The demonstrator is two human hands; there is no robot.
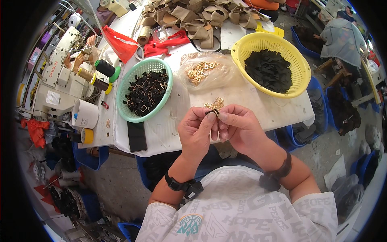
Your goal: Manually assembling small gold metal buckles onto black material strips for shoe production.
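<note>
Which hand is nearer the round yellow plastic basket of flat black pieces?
Right. In the picture, the right hand is below and left of the round yellow plastic basket, not touching it; the left hand is farther left.

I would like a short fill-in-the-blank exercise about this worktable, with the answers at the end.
1. The left hand and the right hand pinch a small strip of ____ material.
2. The metal buckles in the clear bag are ____ in colour.
3. The phone lies nearer to the ____ basket than to the yellow basket.
4. The clear bag lies ____ the two baskets.

Missing words: black; gold; green; between.
</note>
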